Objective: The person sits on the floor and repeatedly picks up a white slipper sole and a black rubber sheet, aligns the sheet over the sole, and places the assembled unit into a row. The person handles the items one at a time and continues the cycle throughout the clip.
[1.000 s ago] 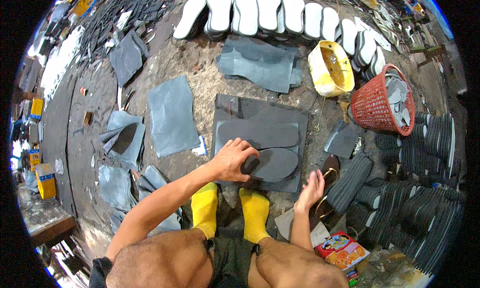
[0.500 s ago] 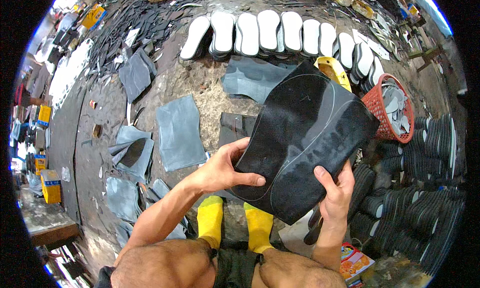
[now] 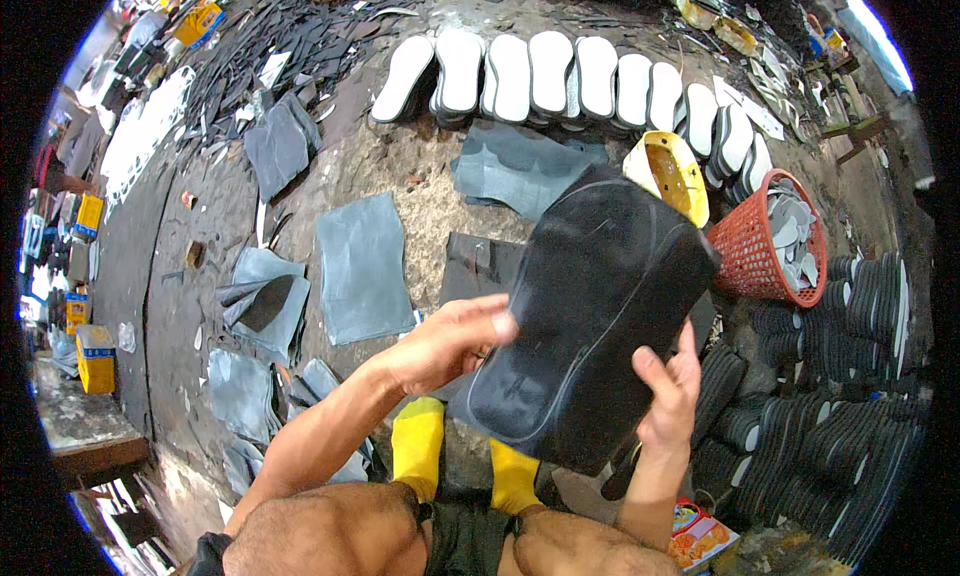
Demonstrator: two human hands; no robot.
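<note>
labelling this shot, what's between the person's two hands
A black sheet marked with pale curved lines lies between the left hand and the right hand, in the head view.

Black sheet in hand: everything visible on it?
The black sheet looks thin and flexible, perhaps rubber. Pale curved lines mark its face, with whitish smudges toward the lower left. It's held at a slant above the floor, upper end leaning right. The right hand holds its right edge, thumb in front; the left hand is at the left edge, contact unclear.
</note>
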